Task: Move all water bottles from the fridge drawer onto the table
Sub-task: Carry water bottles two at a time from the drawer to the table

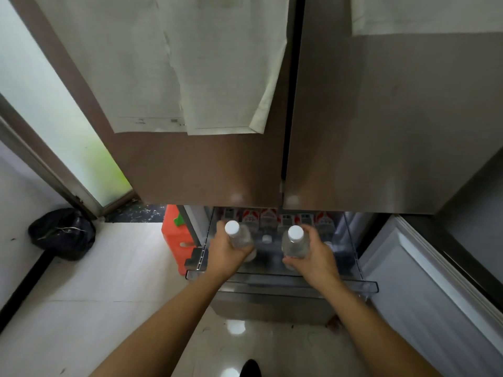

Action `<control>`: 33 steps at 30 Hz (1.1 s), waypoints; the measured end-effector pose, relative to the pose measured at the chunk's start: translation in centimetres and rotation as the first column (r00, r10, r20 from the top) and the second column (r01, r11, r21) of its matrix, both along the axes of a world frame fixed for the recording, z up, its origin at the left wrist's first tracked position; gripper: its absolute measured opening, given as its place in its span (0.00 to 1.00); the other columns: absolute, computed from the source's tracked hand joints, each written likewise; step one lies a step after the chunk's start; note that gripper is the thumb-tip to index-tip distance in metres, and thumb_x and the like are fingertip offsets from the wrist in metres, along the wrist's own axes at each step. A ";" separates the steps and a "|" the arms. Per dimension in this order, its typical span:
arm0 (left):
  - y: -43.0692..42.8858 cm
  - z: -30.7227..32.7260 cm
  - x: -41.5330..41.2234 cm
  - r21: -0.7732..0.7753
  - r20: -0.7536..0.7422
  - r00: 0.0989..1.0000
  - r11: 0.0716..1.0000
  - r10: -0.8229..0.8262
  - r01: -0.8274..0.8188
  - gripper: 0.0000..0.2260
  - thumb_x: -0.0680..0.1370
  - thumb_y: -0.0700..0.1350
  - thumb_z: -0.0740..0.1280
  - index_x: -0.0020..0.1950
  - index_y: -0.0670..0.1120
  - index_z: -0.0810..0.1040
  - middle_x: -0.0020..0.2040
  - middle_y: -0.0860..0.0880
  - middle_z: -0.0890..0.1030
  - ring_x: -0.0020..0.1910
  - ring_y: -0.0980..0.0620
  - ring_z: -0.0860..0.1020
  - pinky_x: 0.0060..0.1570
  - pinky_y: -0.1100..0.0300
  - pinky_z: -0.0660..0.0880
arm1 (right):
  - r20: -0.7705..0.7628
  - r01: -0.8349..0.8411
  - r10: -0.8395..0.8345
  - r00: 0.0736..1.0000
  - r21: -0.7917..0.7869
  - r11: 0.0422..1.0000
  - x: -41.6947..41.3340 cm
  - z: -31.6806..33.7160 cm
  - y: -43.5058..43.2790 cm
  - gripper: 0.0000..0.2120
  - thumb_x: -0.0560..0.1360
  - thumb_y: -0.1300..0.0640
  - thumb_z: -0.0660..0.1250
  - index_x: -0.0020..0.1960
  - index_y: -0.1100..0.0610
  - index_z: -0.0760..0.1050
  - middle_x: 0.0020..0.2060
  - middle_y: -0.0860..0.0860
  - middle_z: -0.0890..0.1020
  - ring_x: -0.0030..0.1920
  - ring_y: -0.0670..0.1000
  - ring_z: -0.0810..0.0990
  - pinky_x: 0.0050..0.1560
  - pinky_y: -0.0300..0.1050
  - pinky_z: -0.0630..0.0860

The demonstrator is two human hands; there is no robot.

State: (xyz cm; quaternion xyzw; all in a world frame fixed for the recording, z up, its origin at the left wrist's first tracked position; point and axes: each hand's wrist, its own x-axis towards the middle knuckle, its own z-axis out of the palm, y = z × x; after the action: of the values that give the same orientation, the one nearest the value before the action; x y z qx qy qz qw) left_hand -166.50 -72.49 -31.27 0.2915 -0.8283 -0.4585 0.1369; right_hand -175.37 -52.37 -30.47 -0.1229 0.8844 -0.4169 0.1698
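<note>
The fridge drawer (364, 285) is pulled out below the closed upper doors. My left hand (224, 254) grips a clear water bottle with a white cap (236, 233), held upright over the drawer's left part. My right hand (313, 258) grips a second clear bottle with a white cap (295, 239) over the drawer's right part. Between them, lower in the drawer, another white-capped bottle (266, 238) stands. Several bottles with red and white labels (268, 217) line the drawer's back, partly hidden under the upper doors. No table is in view.
The brown upper fridge doors (217, 164) hang over the drawer, with cloth draped on them. An open lower door (424, 289) stands to the right. An orange plastic crate (174, 238) sits left of the drawer. A black bag (62, 234) lies on the tiled floor by the wall.
</note>
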 end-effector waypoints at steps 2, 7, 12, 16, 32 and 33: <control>0.7 2.0 1.0 -0.004 -0.091 0.995 0.999 0.050 -0.051 0.30 0.67 0.47 0.80 0.60 0.54 0.65 0.50 0.57 0.77 0.51 0.56 0.78 0.51 0.59 0.77 | -0.058 -0.007 0.004 0.998 -0.059 0.998 0.9 1.3 0.2 0.42 0.64 0.55 0.83 0.72 0.46 0.65 0.65 0.52 0.78 0.65 0.56 0.76 0.61 0.48 0.74; 2.4 6.6 5.8 -0.038 -0.244 0.944 0.971 0.221 -0.237 0.30 0.66 0.50 0.81 0.58 0.66 0.65 0.51 0.64 0.75 0.50 0.64 0.77 0.46 0.74 0.70 | -0.185 -0.052 0.011 0.983 -0.219 0.974 3.9 3.7 -0.9 0.40 0.65 0.53 0.82 0.72 0.46 0.67 0.63 0.52 0.80 0.63 0.56 0.77 0.55 0.41 0.71; 2.3 9.6 14.2 -0.145 -0.353 0.843 0.866 0.407 -0.479 0.28 0.68 0.50 0.80 0.63 0.55 0.71 0.56 0.58 0.78 0.53 0.60 0.76 0.51 0.73 0.72 | -0.229 -0.163 0.087 0.969 -0.338 0.927 8.9 4.2 -4.4 0.40 0.64 0.56 0.83 0.71 0.45 0.69 0.61 0.50 0.81 0.62 0.54 0.78 0.57 0.43 0.74; 1.2 11.0 21.8 -0.153 -0.395 0.742 0.757 0.542 -0.635 0.26 0.69 0.50 0.79 0.60 0.58 0.69 0.54 0.57 0.78 0.51 0.60 0.76 0.53 0.62 0.74 | -0.226 -0.316 0.247 0.942 -0.351 0.881 14.6 5.4 -8.2 0.42 0.65 0.53 0.83 0.72 0.40 0.65 0.66 0.49 0.79 0.66 0.54 0.76 0.60 0.51 0.78; -8.8 12.0 69.2 -0.045 -0.409 0.281 0.289 0.868 -0.956 0.30 0.70 0.44 0.78 0.65 0.57 0.67 0.58 0.54 0.74 0.58 0.53 0.74 0.57 0.59 0.71 | -0.302 -0.775 0.721 0.623 -0.365 0.517 57.2 7.4 -29.5 0.43 0.70 0.53 0.79 0.77 0.45 0.59 0.70 0.49 0.74 0.69 0.54 0.72 0.64 0.41 0.67; -9.0 11.9 72.7 -0.049 -0.404 0.254 0.256 0.879 -0.965 0.30 0.70 0.44 0.78 0.65 0.57 0.66 0.58 0.54 0.74 0.58 0.53 0.73 0.57 0.58 0.71 | -0.303 -0.796 0.746 0.593 -0.358 0.488 60.5 7.4 -30.8 0.44 0.70 0.53 0.79 0.78 0.45 0.57 0.71 0.49 0.73 0.69 0.54 0.71 0.65 0.44 0.67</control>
State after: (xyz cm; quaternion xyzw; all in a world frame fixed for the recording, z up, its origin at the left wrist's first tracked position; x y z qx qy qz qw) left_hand -93.79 -81.50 -19.34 0.6292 -0.5183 -0.1991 0.5440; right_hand -114.85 -83.14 -23.03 -0.5642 0.6171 -0.4847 0.2567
